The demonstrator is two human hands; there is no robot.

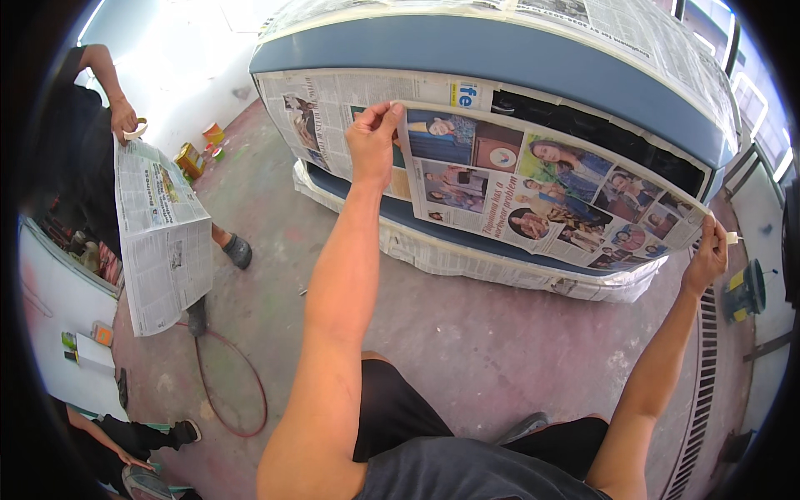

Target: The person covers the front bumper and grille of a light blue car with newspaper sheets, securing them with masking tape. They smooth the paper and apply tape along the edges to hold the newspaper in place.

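My left hand (373,143) pinches the upper left corner of a printed newspaper sheet (500,179) between thumb and fingers. At the far right corner, my right hand (707,258) grips the same sheet, and a small pale strip, apparently masking tape (733,238), sticks out beside its fingers. The sheet is stretched slantwise in front of a blue-grey vehicle body (400,52). Above its top edge a dark opening (600,129) in the body shows. More newspaper (321,92) covers the body to the left of my left hand, and also the top and lower edge.
At the left, a co-worker holds a newspaper sheet (167,267) and a tape roll (137,129). Tins (190,160) stand by the wall. A red hose (265,400) loops on the floor near another person's shoe (187,431). A drain grate (700,367) and bucket (744,290) are at right.
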